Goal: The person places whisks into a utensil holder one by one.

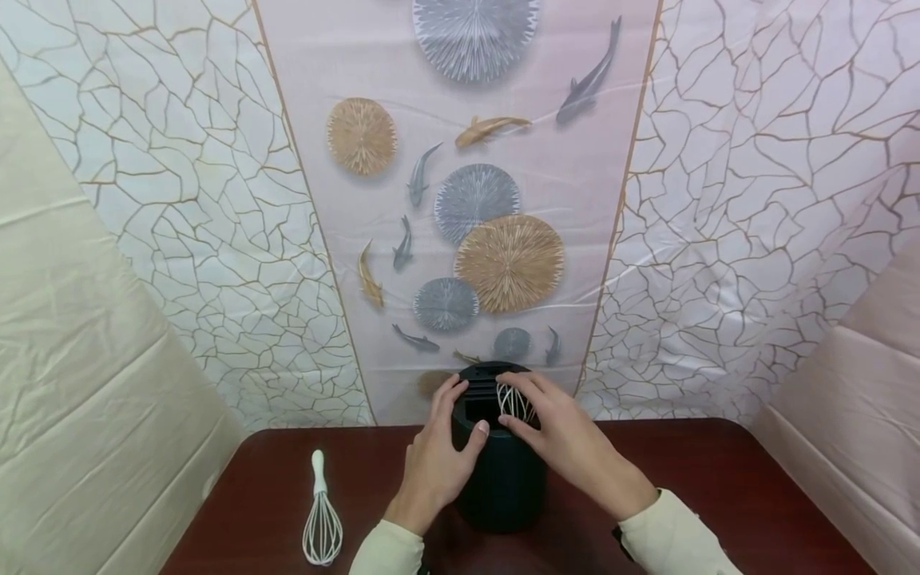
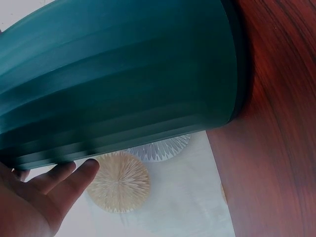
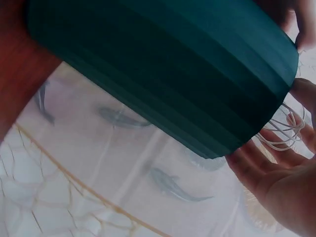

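Observation:
A dark green utensil holder (image 1: 501,487) with ribbed sides and a slotted top stands upright on the table. Its left rim is held by my left hand (image 1: 438,463), thumb at the near edge and fingers at the far side. My right hand (image 1: 568,427) has thumb and fingers around the wire loops of a whisk (image 1: 514,403) at the holder's right opening. Those loops also show beside the rim as a whisk (image 3: 284,131) in the right wrist view; its handle is hidden inside the holder. In the left wrist view, fingers (image 2: 74,185) touch the holder's side.
A second whisk (image 1: 322,519), with a white handle, lies on the left of the dark red-brown table (image 1: 251,479). Behind the table hangs a patterned cloth (image 1: 460,144) with fish and round motifs. Beige padded panels (image 1: 79,383) flank both sides.

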`<state>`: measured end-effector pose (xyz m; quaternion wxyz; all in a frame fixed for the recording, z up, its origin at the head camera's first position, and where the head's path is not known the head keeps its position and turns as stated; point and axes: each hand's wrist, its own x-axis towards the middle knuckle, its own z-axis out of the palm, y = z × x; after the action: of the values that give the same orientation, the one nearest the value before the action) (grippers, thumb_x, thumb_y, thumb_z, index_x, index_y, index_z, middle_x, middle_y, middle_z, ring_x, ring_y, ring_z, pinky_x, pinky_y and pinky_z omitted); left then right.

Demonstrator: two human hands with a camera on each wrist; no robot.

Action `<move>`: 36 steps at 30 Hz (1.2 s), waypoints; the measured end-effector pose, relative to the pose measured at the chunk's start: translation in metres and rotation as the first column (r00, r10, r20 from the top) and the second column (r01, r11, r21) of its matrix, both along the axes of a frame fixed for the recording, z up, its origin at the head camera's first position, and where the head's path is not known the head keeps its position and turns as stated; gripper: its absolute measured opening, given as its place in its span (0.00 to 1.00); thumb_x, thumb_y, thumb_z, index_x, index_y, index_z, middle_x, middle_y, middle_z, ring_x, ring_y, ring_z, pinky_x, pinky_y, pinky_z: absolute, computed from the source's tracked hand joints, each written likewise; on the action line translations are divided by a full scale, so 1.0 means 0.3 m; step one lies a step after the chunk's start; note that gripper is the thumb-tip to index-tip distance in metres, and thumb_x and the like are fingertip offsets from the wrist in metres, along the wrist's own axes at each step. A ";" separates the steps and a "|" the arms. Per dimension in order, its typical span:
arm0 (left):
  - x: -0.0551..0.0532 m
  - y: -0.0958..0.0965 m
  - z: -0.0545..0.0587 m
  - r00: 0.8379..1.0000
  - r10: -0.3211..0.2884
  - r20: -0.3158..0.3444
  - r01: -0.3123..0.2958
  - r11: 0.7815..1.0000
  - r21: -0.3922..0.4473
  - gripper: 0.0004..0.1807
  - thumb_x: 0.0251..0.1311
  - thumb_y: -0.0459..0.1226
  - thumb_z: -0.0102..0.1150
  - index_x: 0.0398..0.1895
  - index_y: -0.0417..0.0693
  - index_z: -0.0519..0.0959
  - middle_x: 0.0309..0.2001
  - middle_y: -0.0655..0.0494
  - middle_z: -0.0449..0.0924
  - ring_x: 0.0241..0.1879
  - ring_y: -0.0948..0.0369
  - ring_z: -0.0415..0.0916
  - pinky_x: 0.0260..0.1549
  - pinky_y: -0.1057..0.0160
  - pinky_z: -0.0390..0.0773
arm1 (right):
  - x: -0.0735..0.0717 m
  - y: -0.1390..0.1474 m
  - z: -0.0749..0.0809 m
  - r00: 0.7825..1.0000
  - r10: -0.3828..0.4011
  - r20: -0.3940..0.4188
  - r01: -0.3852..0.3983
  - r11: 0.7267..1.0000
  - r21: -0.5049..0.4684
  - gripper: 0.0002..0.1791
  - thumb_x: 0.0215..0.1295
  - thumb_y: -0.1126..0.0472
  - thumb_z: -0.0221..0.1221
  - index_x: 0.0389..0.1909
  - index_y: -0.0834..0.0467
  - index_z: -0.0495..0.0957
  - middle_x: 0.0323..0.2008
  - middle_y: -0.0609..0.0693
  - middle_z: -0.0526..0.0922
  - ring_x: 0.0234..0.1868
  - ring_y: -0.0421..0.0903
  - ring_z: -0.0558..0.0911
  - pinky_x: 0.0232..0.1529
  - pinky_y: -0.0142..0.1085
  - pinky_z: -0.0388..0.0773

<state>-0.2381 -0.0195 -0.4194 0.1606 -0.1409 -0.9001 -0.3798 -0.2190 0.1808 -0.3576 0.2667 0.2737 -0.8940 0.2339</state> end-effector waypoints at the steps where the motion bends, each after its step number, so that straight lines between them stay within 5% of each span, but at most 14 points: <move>1: 0.000 0.000 0.001 1.000 0.001 0.000 -0.001 1.000 0.000 0.37 0.65 0.68 0.42 0.76 0.75 0.53 0.76 0.77 0.46 0.44 0.52 0.81 0.40 0.37 0.76 | 0.000 0.002 -0.001 1.000 0.001 0.010 -0.001 1.000 -0.020 0.29 0.62 0.54 0.68 0.64 0.49 0.73 0.58 0.46 0.77 0.60 0.45 0.77 0.55 0.45 0.78; 8: 0.002 0.002 0.001 1.000 -0.005 -0.012 0.005 1.000 0.001 0.37 0.66 0.68 0.43 0.76 0.75 0.53 0.77 0.76 0.47 0.42 0.54 0.81 0.38 0.39 0.77 | 0.009 0.010 -0.012 0.999 -0.013 0.042 0.018 0.993 -0.121 0.30 0.63 0.52 0.67 0.65 0.44 0.71 0.61 0.45 0.76 0.59 0.45 0.77 0.53 0.45 0.79; 21: 0.001 0.003 -0.001 1.000 0.019 -0.011 -0.019 1.000 0.001 0.38 0.65 0.69 0.43 0.76 0.75 0.54 0.76 0.78 0.47 0.46 0.50 0.81 0.42 0.35 0.75 | 0.004 0.009 -0.026 0.996 -0.018 0.087 0.028 0.992 -0.123 0.37 0.63 0.51 0.67 0.72 0.44 0.64 0.64 0.49 0.73 0.65 0.49 0.74 0.58 0.50 0.75; 36: -0.003 0.002 -0.007 0.999 0.021 -0.027 -0.020 1.000 0.004 0.37 0.65 0.67 0.45 0.76 0.75 0.54 0.76 0.80 0.46 0.44 0.50 0.81 0.41 0.36 0.76 | -0.001 0.014 -0.040 0.998 -0.014 0.058 0.020 0.994 -0.109 0.39 0.64 0.51 0.66 0.74 0.38 0.62 0.59 0.47 0.74 0.60 0.47 0.76 0.56 0.49 0.77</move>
<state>-0.2389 -0.0189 -0.4216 0.1769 -0.1365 -0.8985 -0.3778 -0.2192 0.1850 -0.3697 0.2578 0.2442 -0.8894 0.2880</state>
